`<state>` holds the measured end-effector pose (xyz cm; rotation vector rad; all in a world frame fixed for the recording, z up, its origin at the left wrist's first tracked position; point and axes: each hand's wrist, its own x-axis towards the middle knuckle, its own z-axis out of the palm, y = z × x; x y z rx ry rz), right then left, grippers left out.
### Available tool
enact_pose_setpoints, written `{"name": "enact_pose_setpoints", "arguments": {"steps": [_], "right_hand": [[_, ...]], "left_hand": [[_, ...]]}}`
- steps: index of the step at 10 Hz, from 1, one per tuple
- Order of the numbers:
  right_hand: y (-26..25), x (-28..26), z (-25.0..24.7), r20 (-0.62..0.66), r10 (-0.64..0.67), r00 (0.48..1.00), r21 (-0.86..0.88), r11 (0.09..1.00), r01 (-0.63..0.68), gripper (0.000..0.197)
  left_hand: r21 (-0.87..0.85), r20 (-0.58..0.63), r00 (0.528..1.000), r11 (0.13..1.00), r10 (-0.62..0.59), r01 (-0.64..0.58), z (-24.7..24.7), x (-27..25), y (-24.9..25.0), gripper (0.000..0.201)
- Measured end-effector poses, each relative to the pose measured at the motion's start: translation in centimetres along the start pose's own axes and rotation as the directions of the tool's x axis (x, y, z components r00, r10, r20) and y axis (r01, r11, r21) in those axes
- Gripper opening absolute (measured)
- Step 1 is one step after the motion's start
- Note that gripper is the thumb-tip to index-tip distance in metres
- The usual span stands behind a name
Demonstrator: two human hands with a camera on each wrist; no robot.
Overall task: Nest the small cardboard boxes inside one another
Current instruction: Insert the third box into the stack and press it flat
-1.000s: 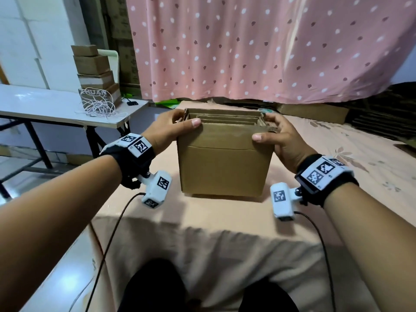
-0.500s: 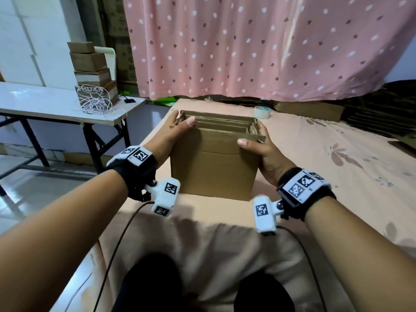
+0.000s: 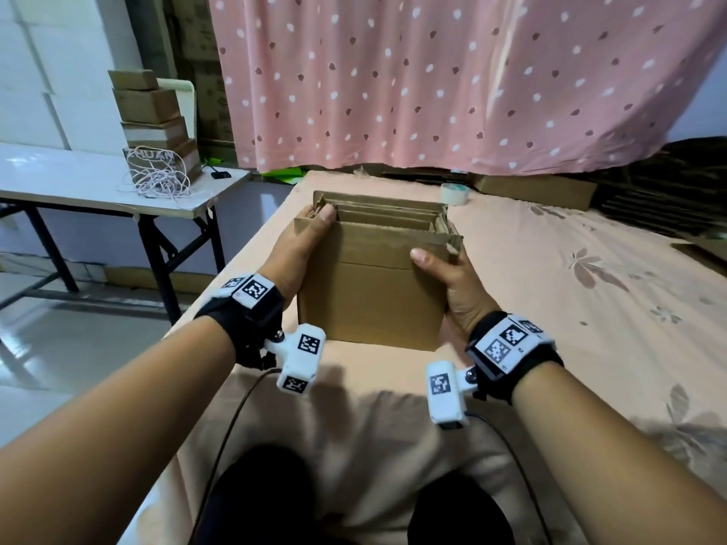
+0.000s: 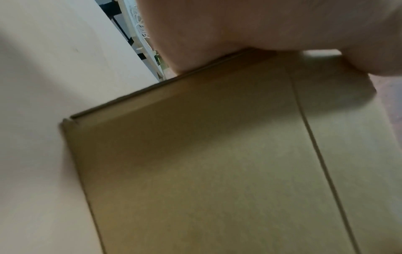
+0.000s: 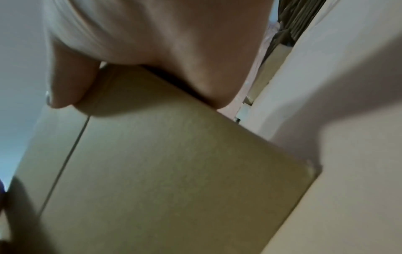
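A: What crowds the two grips?

B: The cardboard box (image 3: 373, 293) fills the gap between the left hand (image 3: 299, 249) and right hand (image 3: 452, 285); its open top is packed with nested box walls (image 3: 387, 218).

A: And outside them?

B: Bare peach bedsheet (image 3: 550, 277) lies right of the right grip. Beyond it sits a tape roll (image 3: 453, 193). Left of the left grip the bed edge drops toward a white table (image 3: 78, 179).

Brown cardboard boxes (image 3: 373, 297) nested upright, apparently four, tops open.
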<state>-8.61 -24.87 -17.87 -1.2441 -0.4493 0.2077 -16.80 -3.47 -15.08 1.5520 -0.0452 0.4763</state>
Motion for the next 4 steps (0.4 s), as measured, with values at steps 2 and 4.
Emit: {"name": "enact_pose_setpoints", "arguments": {"steps": [2, 4], "right_hand": [[-0.4, 0.2, -0.4, 0.021, 0.003, 1.0, 0.001, 1.0, -0.003, 0.111], [-3.9, -0.1, -0.9, 0.039, -0.009, 0.999, -0.186, 0.982, 0.016, 0.148]], "left_hand": [[-0.021, 0.012, 1.0, 1.0, -0.017, 0.017, -0.6, 0.1, 0.2, 0.077], [0.005, -0.015, 1.0, 1.0, -0.017, 0.017, -1.7, 1.0, 2.3, 0.099]]}}
